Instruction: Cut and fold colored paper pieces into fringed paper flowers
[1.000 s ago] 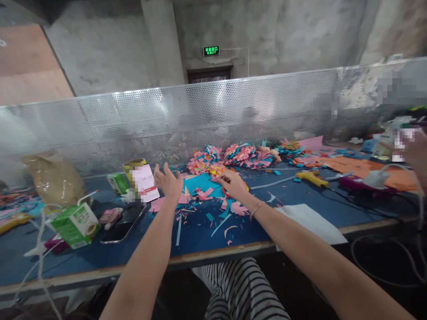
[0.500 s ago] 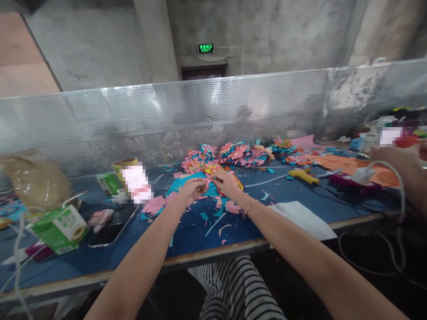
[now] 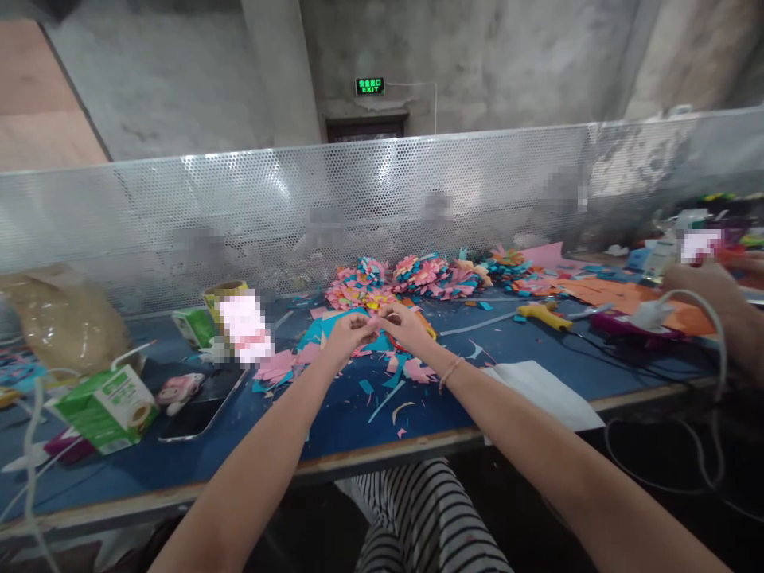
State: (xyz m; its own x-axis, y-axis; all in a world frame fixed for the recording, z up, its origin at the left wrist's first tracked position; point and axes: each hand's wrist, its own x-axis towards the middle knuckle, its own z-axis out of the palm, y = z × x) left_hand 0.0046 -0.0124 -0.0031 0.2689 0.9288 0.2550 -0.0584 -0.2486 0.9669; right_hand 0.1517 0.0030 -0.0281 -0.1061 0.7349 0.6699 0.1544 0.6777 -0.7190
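Blue tabletop (image 3: 346, 422) bears paper scraps (image 3: 418, 370); concrete wall (image 3: 477, 64) stands far. Centrally, left hand (image 3: 349, 335) and right hand (image 3: 408, 329), fingers pinched narrow, meet at a pink paper piece (image 3: 374, 320), near paper flowers (image 3: 421, 275).

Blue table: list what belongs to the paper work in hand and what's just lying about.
Likely part of the work:
pink piece between left hand and right hand
paper flowers
paper scraps
yellow glue gun

Likely just lying about:
green carton with straw
flat phone
pink toy
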